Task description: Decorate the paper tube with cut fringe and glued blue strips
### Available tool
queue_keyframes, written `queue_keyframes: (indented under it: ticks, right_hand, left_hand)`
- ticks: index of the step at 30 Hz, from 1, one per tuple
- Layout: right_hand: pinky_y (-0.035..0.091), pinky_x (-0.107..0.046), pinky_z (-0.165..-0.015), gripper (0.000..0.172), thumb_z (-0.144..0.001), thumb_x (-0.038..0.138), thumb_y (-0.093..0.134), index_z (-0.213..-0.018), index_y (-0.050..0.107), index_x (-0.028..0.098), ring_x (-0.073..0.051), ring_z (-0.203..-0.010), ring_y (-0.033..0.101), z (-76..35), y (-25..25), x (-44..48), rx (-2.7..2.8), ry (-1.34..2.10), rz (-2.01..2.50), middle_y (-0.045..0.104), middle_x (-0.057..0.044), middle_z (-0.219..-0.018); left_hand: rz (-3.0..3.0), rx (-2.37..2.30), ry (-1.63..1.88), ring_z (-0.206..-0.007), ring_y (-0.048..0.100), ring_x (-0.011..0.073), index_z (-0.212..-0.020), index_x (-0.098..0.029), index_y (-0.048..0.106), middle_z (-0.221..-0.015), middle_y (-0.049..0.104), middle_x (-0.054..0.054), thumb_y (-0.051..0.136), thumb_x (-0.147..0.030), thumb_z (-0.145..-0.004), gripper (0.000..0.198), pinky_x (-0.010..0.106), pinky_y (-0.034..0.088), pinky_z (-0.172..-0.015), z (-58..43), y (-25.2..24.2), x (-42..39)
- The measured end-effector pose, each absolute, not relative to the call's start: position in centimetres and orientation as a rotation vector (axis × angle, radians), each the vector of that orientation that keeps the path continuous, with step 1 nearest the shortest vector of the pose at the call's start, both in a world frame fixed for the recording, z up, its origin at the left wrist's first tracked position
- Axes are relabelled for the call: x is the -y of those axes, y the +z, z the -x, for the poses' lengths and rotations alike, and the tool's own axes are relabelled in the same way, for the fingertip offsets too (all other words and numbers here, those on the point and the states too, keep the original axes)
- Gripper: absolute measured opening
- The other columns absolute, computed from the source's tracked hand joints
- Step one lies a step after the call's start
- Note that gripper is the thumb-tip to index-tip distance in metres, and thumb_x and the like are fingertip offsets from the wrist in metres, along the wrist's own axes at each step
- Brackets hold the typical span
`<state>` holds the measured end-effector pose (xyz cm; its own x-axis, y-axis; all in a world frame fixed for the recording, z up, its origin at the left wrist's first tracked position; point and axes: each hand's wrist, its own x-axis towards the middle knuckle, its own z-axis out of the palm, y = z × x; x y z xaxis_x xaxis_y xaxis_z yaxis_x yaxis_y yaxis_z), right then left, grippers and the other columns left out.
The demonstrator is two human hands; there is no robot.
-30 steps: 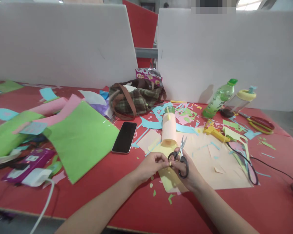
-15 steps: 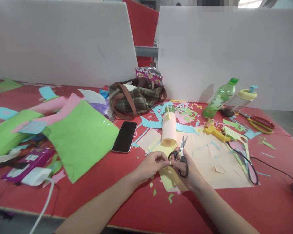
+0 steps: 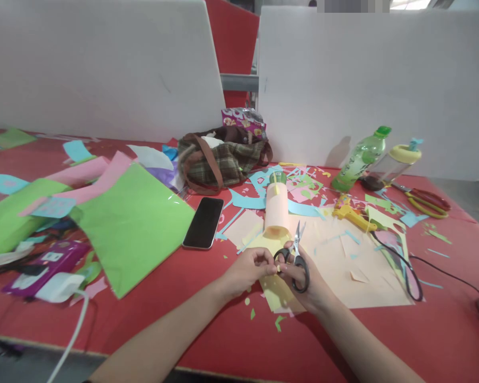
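Note:
My right hand is closed around black-handled scissors, whose slightly parted blades point up and away from me. Between the fingertips of both hands is a tiny yellow piece of paper. My left hand pinches it from the left, thumb and forefinger together. Just beyond the hands a peach paper tube lies on its side, with a green end and a yellow strip on it. Beneath the hands are a yellow sheet and a large peach sheet.
A phone lies left of my hands, beside a big green sheet. A yellow glue gun with a black cord rests at right. Farther back are a plaid bag, a green bottle, a clear cup and red-and-yellow-handled scissors. Paper scraps are scattered around.
Both hands stay nearly in place. The fingertips have shifted very slightly around the yellow piece, and the scissors have moved a touch with the right hand.

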<state>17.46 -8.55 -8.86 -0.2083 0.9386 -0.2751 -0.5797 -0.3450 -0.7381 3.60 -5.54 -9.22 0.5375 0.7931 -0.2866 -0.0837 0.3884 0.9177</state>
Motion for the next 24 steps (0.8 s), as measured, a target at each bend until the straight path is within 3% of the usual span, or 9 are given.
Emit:
queue_keyframes:
  ticks: [12,18,24]
  right_hand:
    - [0.039,-0.022,-0.059,0.038,-0.056,0.013,0.067,-0.084,0.043,0.025,-0.009,-0.058,0.049,-17.3,-8.7,8.5,0.616,1.729,0.909,0.053,0.005,-0.067]
    - [0.039,-0.021,-0.058,0.037,-0.057,0.015,0.067,-0.082,0.042,0.024,-0.009,-0.059,0.050,-17.4,-9.1,8.3,0.636,1.610,0.957,0.051,0.006,-0.065]
    - [0.036,-0.018,-0.049,0.036,-0.057,0.015,0.066,-0.083,0.042,0.023,-0.007,-0.055,0.048,-17.4,-9.9,8.3,0.705,1.506,1.079,0.052,0.006,-0.065]
  left_hand:
    - [-1.091,-0.905,0.655,-0.056,0.042,0.0073,-0.061,-0.013,0.047,-0.059,0.046,-0.004,0.065,-0.032,-0.058,0.027,0.018,0.031,-0.053,-3.6,-8.9,5.5]
    - [-1.191,-0.941,0.657,-0.055,0.041,0.0067,-0.071,-0.014,0.048,-0.061,0.044,-0.004,0.058,-0.034,-0.065,0.023,0.018,0.031,-0.053,-3.6,-8.8,5.5]
    - [-1.374,-1.000,0.650,-0.051,0.038,0.0065,-0.067,-0.014,0.047,-0.059,0.042,-0.003,0.048,-0.032,-0.072,0.019,0.018,0.030,-0.048,-3.9,-8.1,5.9]
